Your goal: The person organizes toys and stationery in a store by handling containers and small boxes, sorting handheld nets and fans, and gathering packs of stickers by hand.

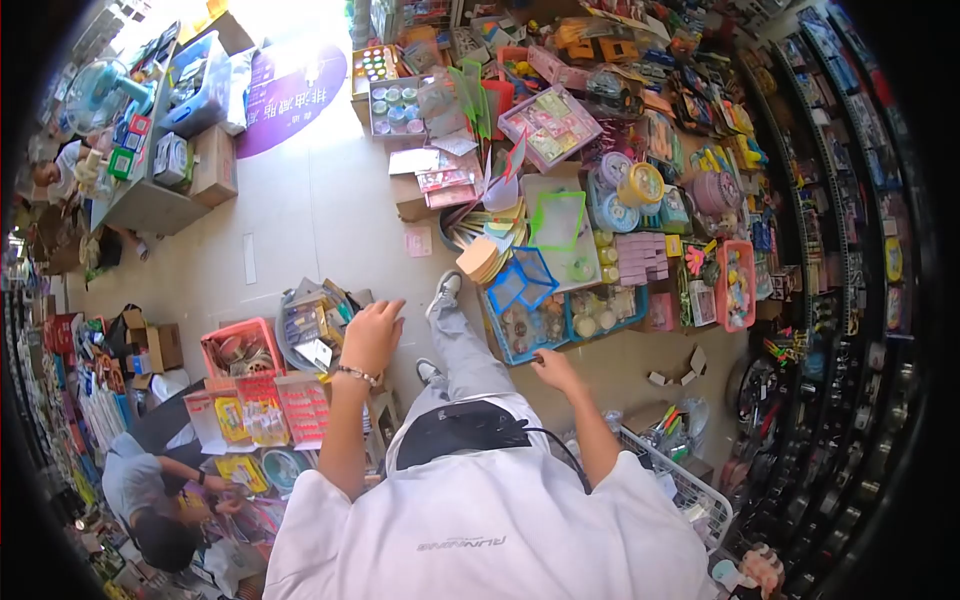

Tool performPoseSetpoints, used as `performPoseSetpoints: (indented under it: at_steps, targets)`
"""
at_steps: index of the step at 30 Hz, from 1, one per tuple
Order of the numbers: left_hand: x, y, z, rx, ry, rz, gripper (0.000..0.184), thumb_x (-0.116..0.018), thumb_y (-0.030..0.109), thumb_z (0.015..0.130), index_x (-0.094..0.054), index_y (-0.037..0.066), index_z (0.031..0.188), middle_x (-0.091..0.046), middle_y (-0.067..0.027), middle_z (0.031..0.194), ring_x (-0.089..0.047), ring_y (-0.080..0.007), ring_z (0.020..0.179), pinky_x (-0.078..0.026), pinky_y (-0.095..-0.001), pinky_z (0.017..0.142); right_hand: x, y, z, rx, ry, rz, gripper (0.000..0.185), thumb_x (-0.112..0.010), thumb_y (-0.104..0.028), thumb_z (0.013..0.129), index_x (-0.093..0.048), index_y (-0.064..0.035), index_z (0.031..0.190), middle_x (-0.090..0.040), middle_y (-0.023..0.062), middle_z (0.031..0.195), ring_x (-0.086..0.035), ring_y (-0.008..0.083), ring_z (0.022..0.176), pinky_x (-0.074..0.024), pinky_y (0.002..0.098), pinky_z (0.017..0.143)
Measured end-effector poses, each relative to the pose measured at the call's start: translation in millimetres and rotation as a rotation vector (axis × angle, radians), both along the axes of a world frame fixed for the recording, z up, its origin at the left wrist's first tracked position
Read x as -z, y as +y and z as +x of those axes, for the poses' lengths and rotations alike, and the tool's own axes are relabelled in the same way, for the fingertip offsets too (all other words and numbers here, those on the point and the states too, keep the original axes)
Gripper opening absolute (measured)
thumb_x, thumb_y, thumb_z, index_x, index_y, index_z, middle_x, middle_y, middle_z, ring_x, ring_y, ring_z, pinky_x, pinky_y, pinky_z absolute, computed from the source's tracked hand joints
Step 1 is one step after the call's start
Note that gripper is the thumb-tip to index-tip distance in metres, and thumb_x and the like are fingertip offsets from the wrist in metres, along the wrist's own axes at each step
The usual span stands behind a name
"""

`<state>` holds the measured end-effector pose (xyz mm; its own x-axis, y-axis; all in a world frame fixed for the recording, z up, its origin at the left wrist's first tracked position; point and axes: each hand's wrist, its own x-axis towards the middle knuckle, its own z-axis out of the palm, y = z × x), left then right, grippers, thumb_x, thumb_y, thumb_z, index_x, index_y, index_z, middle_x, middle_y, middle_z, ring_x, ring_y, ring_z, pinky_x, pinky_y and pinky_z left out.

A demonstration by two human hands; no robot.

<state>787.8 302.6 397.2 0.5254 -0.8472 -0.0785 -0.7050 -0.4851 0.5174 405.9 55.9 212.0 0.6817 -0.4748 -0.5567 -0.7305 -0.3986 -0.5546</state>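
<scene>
My left hand (pixel 373 335), with a beaded bracelet (pixel 358 376) at the wrist, hangs in the air with its fingers loosely spread and nothing visible in them. Beside it stands a round grey tub (pixel 292 345) filled with packaged goods. My right hand (pixel 556 370) hangs lower on the other side, near the front edge of a blue basket (pixel 520 352) holding clear round containers. Its fingers are partly curled, and whether something small is between them I cannot make out. Above that basket lie blue-framed trays (pixel 522 280) and a green-framed tray (pixel 557 220).
Pale tiled floor (pixel 310 225) runs ahead between the stalls. A pink basket (pixel 243 345) and red-and-white boxes (pixel 303 408) stand left, where another person (pixel 150 490) bends over goods. Shelves (pixel 850 200) line the right. A white wire basket (pixel 690 495) stands close behind my right arm.
</scene>
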Motion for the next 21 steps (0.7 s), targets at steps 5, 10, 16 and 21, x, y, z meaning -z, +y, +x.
performPoseSetpoints:
  at_steps: [5,10,16,21]
  targets:
    - [34,-27,21,0.090,0.142,0.100,0.031,-0.069,0.017,0.092,-0.066,0.009,0.122,-0.069,-0.0156,0.102,-0.068,-0.0357,0.098,-0.056,-0.0459,0.084,30,-37,140,-0.032,-0.109,0.132,0.038,-0.075,-0.024,0.090,-0.069,-0.0014,0.120,-0.075,0.0223,0.106,-0.073,0.0388,0.101,-0.0572,0.0452,0.089]
    - [61,-8,59,-0.034,0.291,0.294,0.030,-0.067,0.018,0.094,-0.067,0.009,0.123,-0.069,-0.0159,0.104,-0.068,-0.0368,0.100,-0.056,-0.0471,0.084,140,-75,304,0.313,-0.022,0.223,0.060,-0.077,-0.033,0.090,-0.058,0.0007,0.137,-0.070,0.0275,0.122,-0.072,0.0349,0.108,-0.0576,0.0441,0.092]
    - [89,12,118,-0.315,0.381,0.380,0.029,-0.065,0.019,0.097,-0.069,0.008,0.123,-0.070,-0.0170,0.106,-0.069,-0.0365,0.099,-0.056,-0.0458,0.085,197,-171,453,1.399,-0.347,0.525,0.121,-0.091,-0.010,0.078,-0.002,-0.0003,0.160,-0.044,0.0229,0.150,-0.060,0.0369,0.124,-0.0473,0.0438,0.112]
    - [115,3,168,-0.284,0.468,0.438,0.027,-0.065,0.017,0.097,-0.070,0.009,0.123,-0.072,-0.0154,0.105,-0.070,-0.0354,0.097,-0.056,-0.0454,0.084,305,-224,455,1.468,-0.577,0.134,0.095,-0.089,-0.009,0.081,-0.031,-0.0005,0.156,-0.052,0.0150,0.147,-0.054,0.0296,0.132,-0.0416,0.0424,0.114]
